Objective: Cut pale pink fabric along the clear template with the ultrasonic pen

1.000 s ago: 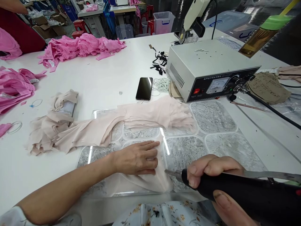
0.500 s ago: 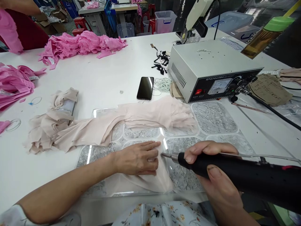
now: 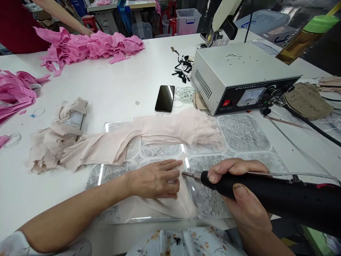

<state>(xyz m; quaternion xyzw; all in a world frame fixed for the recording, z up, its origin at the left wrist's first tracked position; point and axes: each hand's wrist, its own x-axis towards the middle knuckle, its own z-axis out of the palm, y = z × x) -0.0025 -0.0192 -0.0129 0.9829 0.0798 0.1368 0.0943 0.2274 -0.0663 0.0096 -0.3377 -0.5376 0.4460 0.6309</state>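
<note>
Flat on a beige fabric piece point(image 3: 183, 206) lies my left hand point(image 3: 157, 179), fingers stretched out and pressing it down. My right hand point(image 3: 245, 192) is wrapped around a black handheld ultrasonic welder point(image 3: 277, 195). Its metal tip point(image 3: 190, 175) meets the fabric close to my left fingertips; whether it presses down I cannot tell. Under the fabric is a clear-covered mat with grey marbled panels point(image 3: 207, 199). Just beyond my hands, a stack of beige fabric pieces point(image 3: 176, 128) stretches left to a crumpled beige pile point(image 3: 50, 142).
A grey control box point(image 3: 239, 71) with a dial stands at the right, a black cable point(image 3: 309, 122) leading from it. A phone point(image 3: 164, 99) and coiled pale cord point(image 3: 184, 95) lie mid-table. Pink fabric piles point(image 3: 93, 48) are at the far left, where another person's arm point(image 3: 64, 17) reaches.
The other person's arm has moved right onto the far pink pile, and the pink piece it held is now there. My hands and the welder tip stay nearly in place.
</note>
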